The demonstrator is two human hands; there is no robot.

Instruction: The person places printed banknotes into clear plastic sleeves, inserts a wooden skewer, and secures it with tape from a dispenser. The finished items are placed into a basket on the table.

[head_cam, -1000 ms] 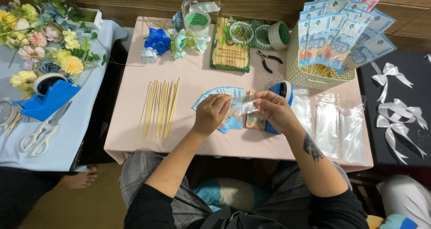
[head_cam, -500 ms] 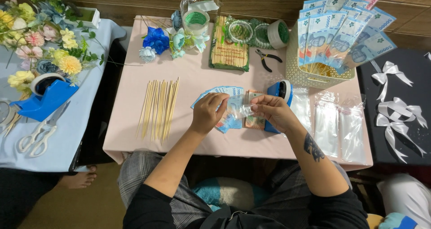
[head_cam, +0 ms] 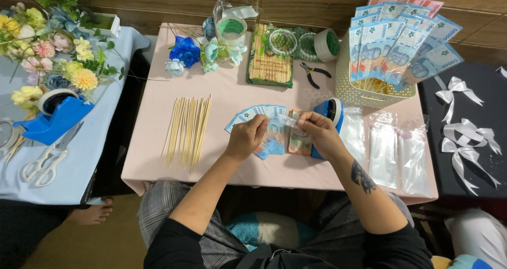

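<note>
Over the middle of the pink table [head_cam: 222, 102], the left hand [head_cam: 247, 138] and the right hand [head_cam: 319, 133] each pinch one end of a strip of clear tape [head_cam: 285, 120], fingers clamped on it and the strip stretched between them. Beneath it lies a fan of blue banknotes [head_cam: 260, 126], and a blue tape dispenser [head_cam: 328, 116] sits just behind the right hand. A row of wooden skewers [head_cam: 187, 129] lies to the left, well apart, and clear plastic sleeves [head_cam: 393, 153] lie to the right.

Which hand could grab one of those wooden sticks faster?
Probably the left hand. The row of wooden sticks lies on the pink table just to its left, with nothing between. The right hand sits farther away, by the blue tape dispenser, and would have to cross over the banknotes.
</note>
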